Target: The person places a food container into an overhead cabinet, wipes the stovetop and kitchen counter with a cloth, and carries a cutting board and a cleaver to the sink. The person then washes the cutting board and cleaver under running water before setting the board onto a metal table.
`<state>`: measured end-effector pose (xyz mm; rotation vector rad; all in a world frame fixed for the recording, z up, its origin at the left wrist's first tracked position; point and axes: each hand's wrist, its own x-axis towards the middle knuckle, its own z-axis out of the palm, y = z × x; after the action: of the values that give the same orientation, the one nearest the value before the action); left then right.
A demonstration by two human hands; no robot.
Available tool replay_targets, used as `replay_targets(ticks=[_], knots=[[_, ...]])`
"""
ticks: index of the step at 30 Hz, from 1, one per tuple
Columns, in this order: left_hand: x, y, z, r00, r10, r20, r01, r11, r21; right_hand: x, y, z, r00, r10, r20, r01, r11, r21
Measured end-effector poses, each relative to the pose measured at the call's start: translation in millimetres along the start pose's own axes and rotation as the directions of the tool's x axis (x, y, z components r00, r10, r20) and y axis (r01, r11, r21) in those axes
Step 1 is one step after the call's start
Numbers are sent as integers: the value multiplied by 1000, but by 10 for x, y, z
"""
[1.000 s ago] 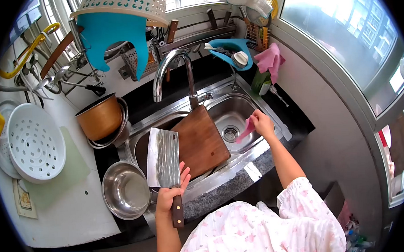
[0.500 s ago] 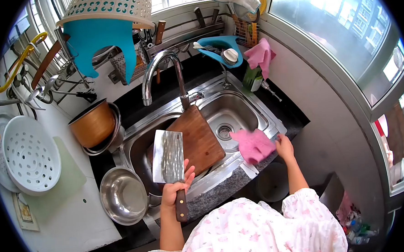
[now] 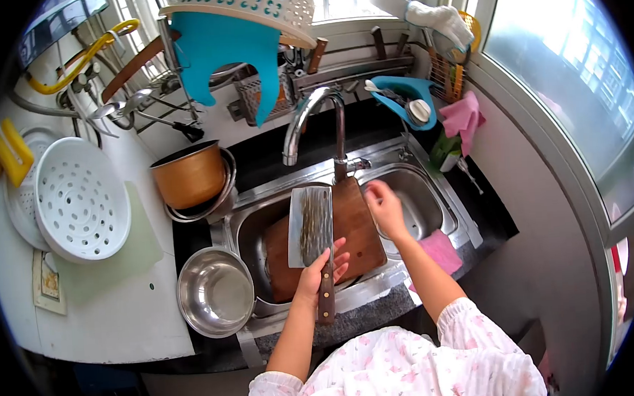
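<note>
My left hand [image 3: 319, 274] grips a cleaver [image 3: 310, 227], its handle between thumb and palm and a few fingers spread behind. The broad blade points up, in front of a wooden cutting board [image 3: 354, 214] that lies tilted over the sink. Close to the board's right edge is my right hand [image 3: 384, 209], above the right basin [image 3: 421, 210]; motion smears its fingers. Partly behind my right forearm, a pink cloth [image 3: 442, 252] lies on the front rim of the sink. The chrome faucet [image 3: 340, 125] arches over the back of the board.
To the left stand a steel bowl [image 3: 214, 293], a copper-coloured pot [image 3: 189, 174] and a white colander [image 3: 82, 199]. A blue corner rack [image 3: 405, 96], a green bottle [image 3: 443, 148] and another pink cloth [image 3: 463, 121] are at the back right. Overhead hangs a beige basket [image 3: 250, 8].
My right hand has left the pink cloth by the front rim and moved left to the board's edge. My left hand still holds the cleaver upright. The view has shifted left.
</note>
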<state>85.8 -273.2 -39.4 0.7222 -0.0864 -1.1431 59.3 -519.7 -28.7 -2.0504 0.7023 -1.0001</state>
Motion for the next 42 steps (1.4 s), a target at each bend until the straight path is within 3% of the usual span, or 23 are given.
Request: replay_targets(ticks=[1, 2, 4, 6, 8, 11, 14, 31, 32, 33, 35, 36, 37, 38, 39, 40, 41, 42], knots=[[7, 0, -29, 1000, 26, -16, -26, 1000, 1, 221, 214, 108, 990, -122, -69, 115, 988, -106], [22, 4, -48, 998, 56, -36, -57, 998, -1, 397, 374, 222, 994, -100, -47, 90, 979, -184], [149, 3, -42, 985, 153, -81, -158, 985, -68, 742, 567, 420, 961, 67, 268, -19, 984, -175], [223, -11, -51, 978, 194, -82, -202, 973, -108, 862, 812, 496, 929, 149, 339, -72, 970, -231], [324, 34, -63, 969, 213, -125, -233, 955, -183, 1012, 1505, 745, 926, 123, 357, -99, 991, -85], [380, 67, -37, 954, 247, -171, -278, 941, -194, 943, 1155, 562, 897, 205, 391, -276, 952, 134], [421, 103, -25, 944, 274, -184, -310, 926, -214, 968, 1132, 554, 883, 259, 391, -357, 912, 203], [567, 140, -3, 949, 271, -163, -310, 898, -311, 935, 1040, 409, 794, 331, 511, -478, 858, 187], [568, 145, -7, 949, 272, -158, -309, 900, -307, 834, 1060, 413, 964, 46, 261, -40, 999, -29], [583, 130, -41, 948, 274, -160, -312, 897, -314, 743, 1060, 431, 937, -337, 97, 350, 874, -337], [684, 81, -131, 936, 326, -133, -351, 891, -288, 532, 645, 291, 905, -426, 1, 401, 850, -343], [728, 95, -167, 933, 336, -129, -360, 883, -302, 62, 52, 138, 974, -163, 155, 180, 978, -105], [740, 87, -207, 927, 343, -151, -367, 911, -186, 4, -122, 100, 979, -98, 179, 110, 992, -60], [750, 68, -224, 920, 352, -172, -368, 927, -72, -291, -312, 84, 920, -25, 392, 7, 999, 48], [748, 30, -216, 925, 341, -168, -357, 930, -81, -778, -427, 199, 780, -85, 620, 71, 996, 47], [763, 63, -214, 913, 370, -171, -371, 928, 26, -785, -466, 208, 688, 92, 720, -151, 988, 17], [773, 71, -204, 903, 396, -168, -378, 917, 130, -893, -640, 244, 530, 222, 818, -397, 918, 8], [781, 88, -196, 900, 404, -161, -387, 913, 125, -1040, -678, 340, 640, 169, 749, -282, 959, 24]])
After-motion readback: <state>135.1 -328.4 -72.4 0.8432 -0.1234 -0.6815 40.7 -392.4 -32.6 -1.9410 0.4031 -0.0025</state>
